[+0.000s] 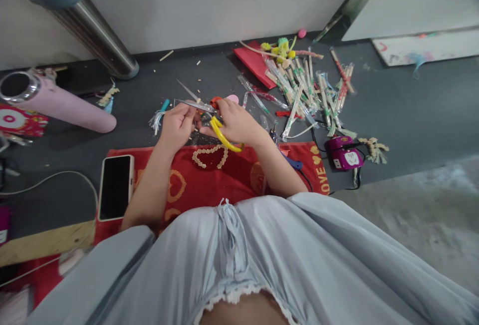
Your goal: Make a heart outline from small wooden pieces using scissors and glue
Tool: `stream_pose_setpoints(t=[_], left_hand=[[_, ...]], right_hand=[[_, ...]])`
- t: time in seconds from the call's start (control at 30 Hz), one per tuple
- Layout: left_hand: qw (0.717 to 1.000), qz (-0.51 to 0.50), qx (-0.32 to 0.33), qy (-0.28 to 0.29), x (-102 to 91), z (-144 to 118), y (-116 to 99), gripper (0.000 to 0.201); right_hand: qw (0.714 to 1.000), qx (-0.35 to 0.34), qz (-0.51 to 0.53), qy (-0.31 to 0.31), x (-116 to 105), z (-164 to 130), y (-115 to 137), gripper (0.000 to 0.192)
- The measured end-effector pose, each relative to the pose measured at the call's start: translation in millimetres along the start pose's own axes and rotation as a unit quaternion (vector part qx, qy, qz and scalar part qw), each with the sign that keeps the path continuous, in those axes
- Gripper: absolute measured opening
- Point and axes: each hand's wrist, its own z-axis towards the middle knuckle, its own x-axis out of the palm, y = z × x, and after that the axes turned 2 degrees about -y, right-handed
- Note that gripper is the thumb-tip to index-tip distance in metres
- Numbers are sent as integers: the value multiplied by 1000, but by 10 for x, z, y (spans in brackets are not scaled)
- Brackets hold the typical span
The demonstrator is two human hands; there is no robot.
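Dark floor, right hand (236, 124), yellow-handled scissors (220, 133)

Looks like a home or informal craft corner, work done sitting on the dark grey floor (411, 115) against a plain white wall (209, 0), no bench or table. Craft clutter upper right of centre: pile of wrapped chopsticks (307, 90), red card (254, 63), pom-poms (280, 48), plus a small purple glue gun (342, 154). Red patterned cloth (209, 180) as work mat at centre, phone (115, 186) on it, pink bottle (63, 105) at left, metal pipe (93, 30) upper left.
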Motion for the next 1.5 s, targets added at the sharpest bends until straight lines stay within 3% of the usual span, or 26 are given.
stream_pose_setpoints(t=[0.4,0.83,1.07,1.23,1.5], left_hand=[[999,27,32,25,-25,8,29,57],[1000,-3,20,23,14,-4,36,54],[996,66,54,16,19,5,21,58],[990,124,59,12,5,11,63,51],[987,154,-7,43,-46,0,47,38]], right_hand=[[1000,11,-10,27,-22,2,13,95],[1000,4,-17,21,-11,-2,-7,100],[997,19,-58,42,-29,-3,43,94],[995,43,-77,42,-45,3,141,82],[988,111,-97,43,-38,35,267,42]])
